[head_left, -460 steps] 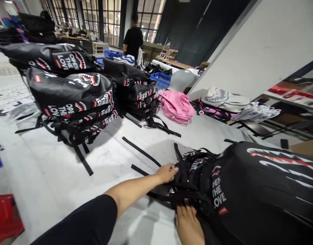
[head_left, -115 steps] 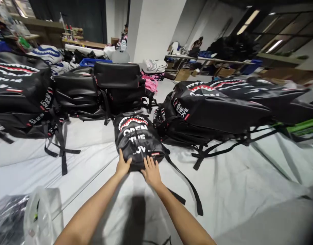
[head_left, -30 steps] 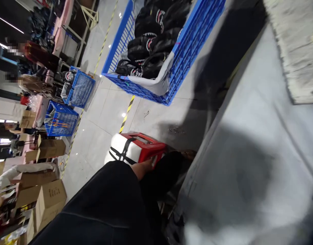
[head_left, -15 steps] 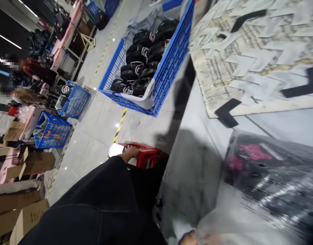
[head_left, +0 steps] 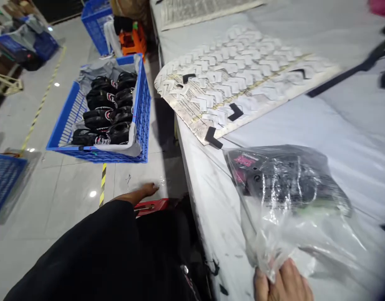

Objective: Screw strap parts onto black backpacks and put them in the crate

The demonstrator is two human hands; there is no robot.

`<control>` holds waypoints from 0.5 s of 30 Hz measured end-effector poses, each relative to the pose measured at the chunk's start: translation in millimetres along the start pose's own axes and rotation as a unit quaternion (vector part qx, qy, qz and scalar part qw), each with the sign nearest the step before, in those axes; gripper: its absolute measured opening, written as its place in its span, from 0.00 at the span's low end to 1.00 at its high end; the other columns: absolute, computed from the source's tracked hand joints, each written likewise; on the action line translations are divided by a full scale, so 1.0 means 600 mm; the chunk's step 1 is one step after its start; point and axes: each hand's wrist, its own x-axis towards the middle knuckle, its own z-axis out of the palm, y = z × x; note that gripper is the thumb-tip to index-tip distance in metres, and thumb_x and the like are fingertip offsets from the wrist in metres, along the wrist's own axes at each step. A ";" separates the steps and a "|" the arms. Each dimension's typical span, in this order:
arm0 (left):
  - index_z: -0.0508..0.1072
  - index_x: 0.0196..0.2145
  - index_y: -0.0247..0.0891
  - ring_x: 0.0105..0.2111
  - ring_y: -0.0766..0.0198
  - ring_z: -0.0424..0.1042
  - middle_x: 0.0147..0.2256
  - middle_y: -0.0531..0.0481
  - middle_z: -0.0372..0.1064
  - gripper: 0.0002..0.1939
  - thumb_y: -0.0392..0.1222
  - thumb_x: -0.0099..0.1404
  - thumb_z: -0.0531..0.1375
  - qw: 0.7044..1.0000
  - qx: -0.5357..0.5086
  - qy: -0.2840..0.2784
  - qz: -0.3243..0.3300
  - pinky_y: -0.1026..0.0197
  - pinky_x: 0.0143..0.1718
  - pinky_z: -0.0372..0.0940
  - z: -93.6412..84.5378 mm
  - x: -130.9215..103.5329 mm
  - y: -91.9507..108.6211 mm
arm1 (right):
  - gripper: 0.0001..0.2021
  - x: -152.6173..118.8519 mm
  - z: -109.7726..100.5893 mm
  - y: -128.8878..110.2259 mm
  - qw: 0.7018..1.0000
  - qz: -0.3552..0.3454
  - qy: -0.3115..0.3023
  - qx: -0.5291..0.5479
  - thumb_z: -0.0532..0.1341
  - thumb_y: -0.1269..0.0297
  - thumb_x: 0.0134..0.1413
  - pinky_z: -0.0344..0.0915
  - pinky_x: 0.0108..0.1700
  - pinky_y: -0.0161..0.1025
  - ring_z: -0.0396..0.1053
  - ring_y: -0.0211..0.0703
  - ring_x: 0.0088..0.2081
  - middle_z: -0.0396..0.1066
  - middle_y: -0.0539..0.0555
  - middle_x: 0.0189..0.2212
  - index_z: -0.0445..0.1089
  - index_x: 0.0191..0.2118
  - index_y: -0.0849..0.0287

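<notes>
My right hand point(head_left: 283, 284) grips the gathered end of a clear plastic bag point(head_left: 283, 225) at the bottom right. The bag lies on a white-covered table point(head_left: 205, 209). Inside it show dark items, a pink piece and something green, blurred through the film. Out from a black sleeve reaches my left hand point(head_left: 148, 189), low beside the table, above a red stool point(head_left: 151, 205). Its fingers look loosely stretched, with nothing visible in them. One black chevron-shaped piece point(head_left: 214, 138) lies at the board's near corner, close to the bag.
A board point(head_left: 192, 121) holds rows of white chevron pieces and several black ones. On the floor stands a blue crate point(head_left: 98, 155) of black bags with shark-mouth prints. Behind it are an orange stool point(head_left: 132, 42) and another blue crate point(head_left: 96, 25). A black strap point(head_left: 343, 79) crosses the table.
The view has swung right, toward the table. My left hand has come off the white object by the red stool, which no longer shows. My right hand on the bag is now in fuller view.
</notes>
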 end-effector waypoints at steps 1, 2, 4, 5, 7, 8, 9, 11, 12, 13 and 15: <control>0.68 0.56 0.36 0.53 0.53 0.70 0.56 0.42 0.66 0.21 0.48 0.69 0.60 1.000 0.015 0.020 0.000 0.45 0.53 0.68 -0.028 0.024 -0.015 | 0.31 0.003 -0.004 -0.015 1.000 0.014 0.000 -0.015 0.47 0.60 0.66 0.64 0.54 0.67 0.61 0.75 0.61 0.64 0.73 0.57 0.49 0.71 0.63; 0.66 0.59 0.37 0.56 0.51 0.67 0.59 0.41 0.63 0.23 0.48 0.70 0.59 0.999 0.028 0.047 -0.003 0.43 0.56 0.65 -0.062 0.050 -0.032 | 0.29 0.007 -0.008 -0.032 0.999 0.029 -0.002 -0.029 0.47 0.60 0.66 0.65 0.54 0.66 0.61 0.74 0.61 0.65 0.73 0.56 0.52 0.69 0.64; 0.56 0.66 0.37 0.66 0.47 0.53 0.67 0.37 0.51 0.29 0.46 0.71 0.56 0.993 0.047 0.110 -0.015 0.41 0.64 0.54 -0.143 0.105 -0.078 | 0.26 0.015 -0.011 -0.063 0.998 0.042 -0.013 -0.046 0.47 0.61 0.65 0.67 0.52 0.62 0.64 0.71 0.59 0.66 0.72 0.54 0.60 0.64 0.65; 0.51 0.68 0.35 0.69 0.45 0.43 0.70 0.34 0.43 0.33 0.45 0.71 0.57 0.989 0.054 0.134 -0.027 0.42 0.67 0.48 -0.184 0.131 -0.107 | 0.24 0.019 -0.011 -0.077 0.998 0.034 -0.021 -0.051 0.48 0.60 0.65 0.68 0.51 0.60 0.65 0.69 0.57 0.67 0.72 0.53 0.63 0.61 0.66; 0.49 0.69 0.29 0.71 0.40 0.34 0.71 0.30 0.37 0.40 0.44 0.66 0.61 0.986 0.067 0.143 -0.056 0.40 0.67 0.43 -0.251 0.179 -0.169 | 0.22 0.024 -0.010 -0.101 0.998 0.013 -0.028 -0.059 0.48 0.59 0.65 0.69 0.50 0.58 0.68 0.67 0.54 0.68 0.70 0.51 0.68 0.55 0.66; 0.53 0.67 0.28 0.70 0.38 0.36 0.70 0.28 0.41 0.39 0.44 0.64 0.63 0.986 0.075 0.131 -0.065 0.38 0.66 0.42 -0.274 0.199 -0.199 | 0.21 0.024 -0.010 -0.112 0.998 0.007 -0.026 -0.064 0.48 0.58 0.65 0.69 0.50 0.57 0.68 0.66 0.53 0.68 0.70 0.50 0.69 0.53 0.66; 0.58 0.64 0.29 0.69 0.38 0.40 0.68 0.29 0.48 0.36 0.43 0.63 0.64 0.988 0.084 0.114 -0.067 0.37 0.66 0.43 -0.288 0.215 -0.224 | 0.21 0.022 -0.010 -0.123 0.997 0.006 -0.025 -0.069 0.48 0.58 0.65 0.69 0.50 0.57 0.68 0.65 0.53 0.69 0.69 0.50 0.70 0.51 0.65; 0.66 0.59 0.32 0.66 0.42 0.52 0.62 0.35 0.60 0.28 0.44 0.64 0.64 0.990 0.107 0.078 -0.051 0.38 0.64 0.47 -0.297 0.239 -0.254 | 0.20 0.016 -0.010 -0.147 0.997 0.021 -0.022 -0.076 0.49 0.57 0.66 0.69 0.50 0.56 0.68 0.63 0.54 0.70 0.67 0.51 0.71 0.50 0.62; 0.68 0.57 0.34 0.64 0.46 0.56 0.60 0.38 0.63 0.25 0.46 0.65 0.63 0.990 0.119 0.065 -0.035 0.39 0.64 0.49 -0.295 0.245 -0.259 | 0.19 0.014 -0.010 -0.160 0.996 0.028 -0.024 -0.077 0.49 0.57 0.66 0.69 0.51 0.55 0.68 0.62 0.54 0.70 0.67 0.51 0.71 0.50 0.62; 0.68 0.56 0.35 0.63 0.48 0.58 0.59 0.40 0.64 0.24 0.48 0.66 0.62 0.990 0.131 0.055 -0.018 0.40 0.64 0.50 -0.292 0.248 -0.258 | 0.19 0.014 -0.010 -0.173 0.996 0.033 -0.025 -0.077 0.49 0.57 0.66 0.69 0.51 0.55 0.68 0.62 0.54 0.70 0.66 0.51 0.71 0.50 0.62; 0.67 0.58 0.35 0.61 0.51 0.61 0.59 0.40 0.64 0.26 0.52 0.68 0.60 0.987 0.150 0.046 0.018 0.43 0.62 0.54 -0.289 0.244 -0.247 | 0.17 0.023 -0.012 -0.200 0.996 0.039 -0.022 -0.078 0.50 0.59 0.67 0.70 0.50 0.54 0.68 0.60 0.53 0.72 0.66 0.51 0.72 0.48 0.62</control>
